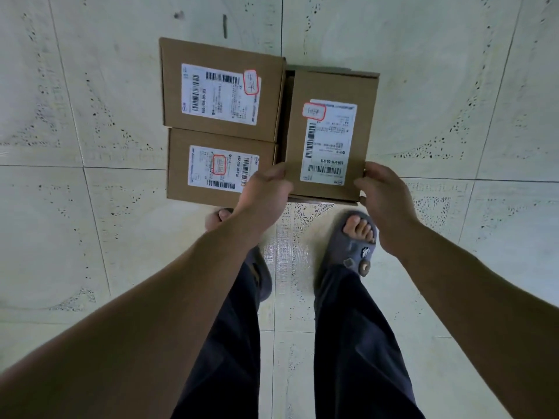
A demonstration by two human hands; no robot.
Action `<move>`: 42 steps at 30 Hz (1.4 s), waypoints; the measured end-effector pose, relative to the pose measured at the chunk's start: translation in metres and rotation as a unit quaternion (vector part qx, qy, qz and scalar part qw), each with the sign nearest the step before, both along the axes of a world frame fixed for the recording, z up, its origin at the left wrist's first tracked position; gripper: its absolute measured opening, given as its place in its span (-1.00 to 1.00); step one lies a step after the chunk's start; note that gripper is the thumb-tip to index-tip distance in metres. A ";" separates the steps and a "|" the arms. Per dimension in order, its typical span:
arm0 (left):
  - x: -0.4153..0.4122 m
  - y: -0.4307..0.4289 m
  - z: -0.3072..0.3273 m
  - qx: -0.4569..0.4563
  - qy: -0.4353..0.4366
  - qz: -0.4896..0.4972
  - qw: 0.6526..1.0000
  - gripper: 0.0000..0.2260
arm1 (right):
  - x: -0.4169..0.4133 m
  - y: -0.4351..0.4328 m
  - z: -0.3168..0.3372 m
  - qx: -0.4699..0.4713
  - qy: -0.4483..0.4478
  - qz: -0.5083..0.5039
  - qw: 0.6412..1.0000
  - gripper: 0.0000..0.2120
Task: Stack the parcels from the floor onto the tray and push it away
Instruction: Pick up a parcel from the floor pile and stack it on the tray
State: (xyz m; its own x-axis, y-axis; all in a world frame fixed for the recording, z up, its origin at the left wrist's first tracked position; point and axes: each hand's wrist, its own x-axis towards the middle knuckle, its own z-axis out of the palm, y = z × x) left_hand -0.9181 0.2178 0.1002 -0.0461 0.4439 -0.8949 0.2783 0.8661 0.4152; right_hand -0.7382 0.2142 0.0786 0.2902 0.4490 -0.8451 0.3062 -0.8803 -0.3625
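Looking straight down, the person stands over three brown cardboard parcels packed close together, and the move turns on the right-hand parcel (331,134), which lies directly ahead of both hands with its long axis running away from the body. Its near short edge sits between the left hand (266,192) and the right hand (382,201), so neither hand is clearly nearer; each takes one near corner. The left hand is curled around the near left corner, fingers bent and pressing on the cardboard, and the right hand is cupped on the near right corner in the same way, so the parcel is gripped from both sides rather than lifted from beneath, as far as can be seen. Dark edges showing under this parcel suggest it rests on something below, perhaps the tray or another box, but that cannot be told for certain. Just to its left, the near left parcel (220,169) and the far left parcel (222,89) lie touching one another, labels up. The tiled floor (90,237) spreads all around, and the person's sandalled right foot (358,240) stands just behind the held parcel.
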 end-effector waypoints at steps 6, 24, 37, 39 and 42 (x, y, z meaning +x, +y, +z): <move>-0.005 0.006 -0.009 -0.008 0.000 -0.011 1.000 -0.61 | -0.005 0.002 -0.006 0.004 0.010 -0.005 1.000 -0.64; -0.005 0.002 -0.014 -0.023 0.030 -0.072 0.997 -0.52 | -0.010 0.006 -0.012 -0.009 0.040 -0.004 0.999 -0.77; -0.002 -0.022 0.055 0.006 0.051 0.003 0.999 -0.78 | 0.011 -0.014 0.067 -0.046 0.034 0.045 0.997 -0.76; -0.002 -0.025 0.079 -0.002 0.045 0.037 0.998 -0.72 | 0.014 -0.017 0.090 -0.046 0.050 0.064 0.996 -0.70; -0.007 -0.026 0.120 0.017 0.041 0.061 0.997 -0.82 | 0.017 -0.018 0.134 -0.022 0.031 0.060 0.997 -0.66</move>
State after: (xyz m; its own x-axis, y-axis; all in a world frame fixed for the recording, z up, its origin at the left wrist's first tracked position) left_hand -0.9251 0.1914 0.2201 -0.1737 0.4602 -0.8707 0.2061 0.8815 0.4248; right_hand -0.7213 0.1964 0.2121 0.1831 0.4403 -0.8790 0.3893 -0.8535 -0.3465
